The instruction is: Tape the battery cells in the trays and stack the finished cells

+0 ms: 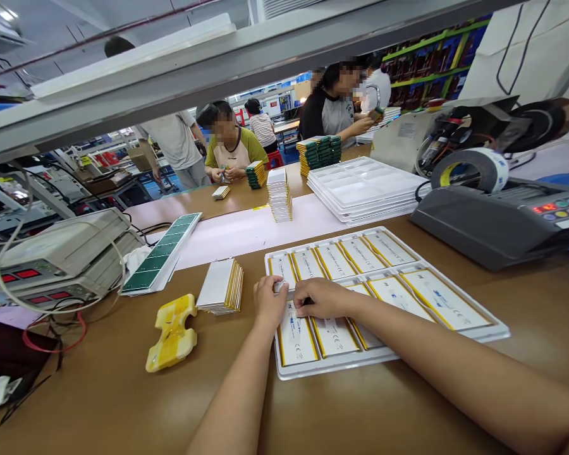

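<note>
A white plastic tray [355,366] lies before me with two rows of flat white battery packs [344,260] that have yellow edges and printed CE marks. Over its left side, my left hand [269,302] has its fingers curled in near a pale scrap at the fingertips. Close beside it, my right hand [321,297] is closed in a pinch above the upper end of a near-row battery pack [296,341]. What either hand pinches is too small or hidden to name. Left of the tray stands a stack of similar packs [215,284].
A yellow fixture block [171,332] lies left on the brown table. Behind are stacked white trays [367,189], a pile of packs [279,196] and green circuit strips [161,253]. A tape dispenser [497,215] stands right, power supplies [61,253] left. Co-workers sit opposite.
</note>
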`<state>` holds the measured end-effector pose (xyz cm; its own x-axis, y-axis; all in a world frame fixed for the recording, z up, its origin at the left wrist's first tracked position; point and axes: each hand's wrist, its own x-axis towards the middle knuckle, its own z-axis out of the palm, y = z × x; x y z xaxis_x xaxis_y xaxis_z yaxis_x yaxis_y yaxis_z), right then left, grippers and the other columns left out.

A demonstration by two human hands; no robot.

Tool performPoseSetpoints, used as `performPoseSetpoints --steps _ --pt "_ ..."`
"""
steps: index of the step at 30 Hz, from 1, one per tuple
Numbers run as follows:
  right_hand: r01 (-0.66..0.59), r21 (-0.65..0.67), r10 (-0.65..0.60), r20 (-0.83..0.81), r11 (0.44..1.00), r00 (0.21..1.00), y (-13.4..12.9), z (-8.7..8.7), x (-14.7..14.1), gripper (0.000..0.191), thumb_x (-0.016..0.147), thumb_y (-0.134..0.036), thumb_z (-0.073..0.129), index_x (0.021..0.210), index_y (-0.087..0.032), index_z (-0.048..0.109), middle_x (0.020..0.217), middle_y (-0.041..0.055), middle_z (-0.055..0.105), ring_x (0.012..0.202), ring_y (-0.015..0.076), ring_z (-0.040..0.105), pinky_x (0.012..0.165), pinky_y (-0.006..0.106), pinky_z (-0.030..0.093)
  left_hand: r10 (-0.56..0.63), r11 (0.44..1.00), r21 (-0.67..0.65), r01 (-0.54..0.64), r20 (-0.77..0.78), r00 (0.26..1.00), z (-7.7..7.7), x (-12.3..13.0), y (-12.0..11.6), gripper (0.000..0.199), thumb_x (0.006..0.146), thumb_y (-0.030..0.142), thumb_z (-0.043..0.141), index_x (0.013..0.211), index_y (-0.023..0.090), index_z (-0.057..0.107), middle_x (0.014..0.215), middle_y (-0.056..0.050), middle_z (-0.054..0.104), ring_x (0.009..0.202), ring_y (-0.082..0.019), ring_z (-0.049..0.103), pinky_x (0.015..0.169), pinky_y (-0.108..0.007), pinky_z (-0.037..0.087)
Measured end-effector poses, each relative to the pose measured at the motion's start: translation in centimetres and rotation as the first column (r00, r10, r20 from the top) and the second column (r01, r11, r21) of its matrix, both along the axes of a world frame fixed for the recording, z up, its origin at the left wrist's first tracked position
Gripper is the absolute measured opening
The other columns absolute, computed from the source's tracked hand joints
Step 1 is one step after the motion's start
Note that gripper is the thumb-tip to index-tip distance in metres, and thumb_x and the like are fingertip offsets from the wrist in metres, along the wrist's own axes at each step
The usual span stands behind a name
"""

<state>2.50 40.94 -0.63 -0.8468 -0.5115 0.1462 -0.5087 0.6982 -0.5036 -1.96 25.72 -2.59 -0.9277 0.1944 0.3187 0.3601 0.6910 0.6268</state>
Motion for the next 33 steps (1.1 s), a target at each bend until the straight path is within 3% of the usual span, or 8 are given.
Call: performPoseSetpoints --steps 9,11,15,17,19,21,29,33 --pt "0.054 0.006 -0.054 -0.073 0.999 0.996 -1.7 0.1 0.9 0.012 0.068 -0.03 0.063 0.069 -0.019 0.06 0.077 0.0006 0.059 0.073 0.0138 0.051 0.065 0.024 0.035 -0.009 1.0 -0.002 0.009 -0.001 1.0 0.0 0.0 -0.1 0.016 0.072 0.028 0.051 0.083 0.021 0.059 0.093 -0.004 0.059 0.095 -0.02 0.046 0.083 -0.033 0.036" --pt "0.042 -0.049 -0.042 0.013 0.998 0.999 -1.6 0.6 1.0 0.01 0.066 -0.027 0.064 0.066 -0.018 0.06 0.072 -0.0007 0.06 0.069 0.0123 0.051 0.062 0.022 0.035 -0.011 1.0 -0.005 0.011 0.001 1.0 0.0 0.0 -0.1 0.015 0.072 0.028 0.051 0.083 0.021 0.059 0.093 -0.003 0.059 0.094 -0.02 0.046 0.083 -0.033 0.036" --pt "-0.079 -0.239 0.152 0.304 0.968 0.941 1.3 1.8 0.5 0.02 0.064 -0.034 0.065 0.069 -0.016 0.06 0.065 -0.0029 0.058 0.061 0.0095 0.05 0.056 0.019 0.036 -0.007 1.0 -0.006 0.007 0.003 1.0 0.1 -0.1 -0.1 0.015 0.072 0.028 0.051 0.082 0.021 0.058 0.092 -0.004 0.058 0.093 -0.021 0.046 0.083 -0.034 0.036" --pt "-0.009 -0.176 0.065 0.317 0.984 0.946 3.3 2.1 0.1 0.022 0.061 -0.036 0.066 0.068 -0.016 0.061 0.065 -0.0026 0.059 0.061 0.0102 0.051 0.055 0.02 0.036 -0.004 1.0 -0.004 0.004 0.007 1.0 0.1 -0.1 -0.1 0.015 0.072 0.029 0.051 0.082 0.021 0.058 0.092 -0.004 0.058 0.093 -0.021 0.046 0.083 -0.034 0.036" --pt "0.134 -0.012 -0.127 0.234 0.991 0.964 4.8 2.0 -0.3 0.017 0.059 -0.033 0.067 0.064 -0.018 0.061 0.064 -0.0023 0.059 0.061 0.0112 0.051 0.053 0.021 0.034 -0.003 1.0 -0.003 0.003 0.012 1.0 0.1 -0.1 0.0 0.014 0.072 0.028 0.051 0.082 0.021 0.058 0.092 -0.003 0.058 0.094 -0.021 0.046 0.083 -0.034 0.036" --pt "0.199 0.102 -0.212 0.141 0.975 0.967 5.6 1.8 -0.6 0.014 0.058 -0.031 0.068 0.06 -0.019 0.06 0.064 -0.0024 0.06 0.06 0.0118 0.051 0.053 0.022 0.033 -0.004 1.0 -0.003 0.004 0.014 1.0 0.1 0.0 0.0 0.014 0.072 0.028 0.051 0.081 0.022 0.058 0.092 -0.003 0.058 0.094 -0.02 0.045 0.084 -0.034 0.036" --pt "-0.026 0.093 0.006 0.211 0.995 0.977 5.3 1.6 -0.6 0.011 0.06 -0.03 0.067 0.064 -0.02 0.062 0.067 -0.0031 0.06 0.062 0.0107 0.052 0.054 0.02 0.033 0.0 1.0 -0.007 0.0 0.021 1.0 0.1 -0.1 0.0 0.014 0.072 0.029 0.05 0.081 0.022 0.058 0.094 -0.003 0.058 0.095 -0.021 0.045 0.084 -0.035 0.036" --pt "0.003 0.079 -0.011 0.101 0.997 0.995 5.1 1.7 -0.6 0.009 0.061 -0.027 0.066 0.063 -0.02 0.063 0.07 -0.0028 0.06 0.065 0.0107 0.052 0.057 0.02 0.033 -0.004 1.0 -0.003 0.004 0.029 1.0 0.2 -0.1 0.0 0.014 0.072 0.029 0.05 0.082 0.022 0.058 0.094 -0.003 0.058 0.096 -0.021 0.044 0.084 -0.035 0.035"
